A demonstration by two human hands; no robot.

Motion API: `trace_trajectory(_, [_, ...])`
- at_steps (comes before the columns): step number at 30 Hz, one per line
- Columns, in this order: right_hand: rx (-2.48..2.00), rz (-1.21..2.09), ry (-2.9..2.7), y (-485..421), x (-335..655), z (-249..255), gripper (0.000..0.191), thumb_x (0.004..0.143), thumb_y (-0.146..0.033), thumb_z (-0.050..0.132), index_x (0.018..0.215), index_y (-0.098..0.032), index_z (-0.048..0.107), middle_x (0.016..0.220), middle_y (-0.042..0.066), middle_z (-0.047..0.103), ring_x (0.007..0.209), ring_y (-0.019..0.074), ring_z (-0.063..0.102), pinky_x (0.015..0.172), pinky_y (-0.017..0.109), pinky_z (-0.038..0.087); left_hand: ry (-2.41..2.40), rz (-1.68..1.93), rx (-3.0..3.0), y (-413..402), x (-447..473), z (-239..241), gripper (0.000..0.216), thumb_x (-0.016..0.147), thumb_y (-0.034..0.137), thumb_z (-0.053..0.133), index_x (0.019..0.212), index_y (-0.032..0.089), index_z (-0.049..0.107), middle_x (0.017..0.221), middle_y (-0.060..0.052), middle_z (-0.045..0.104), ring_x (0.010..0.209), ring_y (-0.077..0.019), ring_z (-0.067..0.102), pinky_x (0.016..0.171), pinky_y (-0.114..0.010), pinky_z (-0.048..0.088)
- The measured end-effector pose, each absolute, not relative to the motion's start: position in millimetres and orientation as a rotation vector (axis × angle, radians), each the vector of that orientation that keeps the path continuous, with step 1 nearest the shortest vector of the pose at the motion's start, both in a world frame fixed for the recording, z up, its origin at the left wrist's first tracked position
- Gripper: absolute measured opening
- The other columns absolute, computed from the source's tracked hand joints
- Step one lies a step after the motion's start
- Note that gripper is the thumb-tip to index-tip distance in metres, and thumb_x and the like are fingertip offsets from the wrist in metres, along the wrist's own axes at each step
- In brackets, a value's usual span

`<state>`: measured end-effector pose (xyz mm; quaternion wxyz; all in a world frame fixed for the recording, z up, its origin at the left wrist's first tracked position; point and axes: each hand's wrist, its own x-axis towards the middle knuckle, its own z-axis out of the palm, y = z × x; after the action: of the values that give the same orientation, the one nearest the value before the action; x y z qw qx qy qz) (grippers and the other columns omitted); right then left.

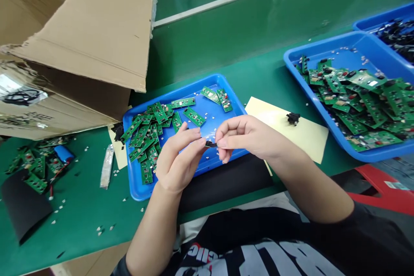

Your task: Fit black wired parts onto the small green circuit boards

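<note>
Left grip (177, 159) and right grip (249, 135) pinch a small black piece (211, 144). Shallow blue plastic tray (211, 111) beneath; narrow green circuit boards (139, 137) leftward.

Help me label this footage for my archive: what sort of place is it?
Probably an electronics assembly bench, perhaps in a factory: a blue tray holds loose green circuit boards, a fuller tray of boards stands to the right, and a third tray beyond holds dark parts.

No text reads clearly — neither the lettering (252, 261) on the shirt (236, 224) nor print (40, 118) on the carton (97, 30).
</note>
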<state>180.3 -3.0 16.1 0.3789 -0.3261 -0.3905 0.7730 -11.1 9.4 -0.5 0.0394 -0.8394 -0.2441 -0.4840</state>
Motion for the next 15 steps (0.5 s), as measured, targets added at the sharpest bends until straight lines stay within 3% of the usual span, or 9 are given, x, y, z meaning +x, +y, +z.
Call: trace_trajectory(15, [-0.872, 1.696, -1.292, -6.1, 177.1, 13.9, 0.004, 0.077, -0.013, 0.058, 0.076, -0.016, 0.056, 0.060, -0.004, 0.063, 0.055, 0.0080, 0.061, 0.057, 0.021, 0.053, -0.795, -1.473, -2.651, 6.7, -7.3, 0.5, 0.034, 0.076, 0.007, 0.068, 0.106, 0.021, 0.059, 0.099, -0.002, 0.068, 0.089, -0.0164, 0.069, 0.085, -0.037, 0.059])
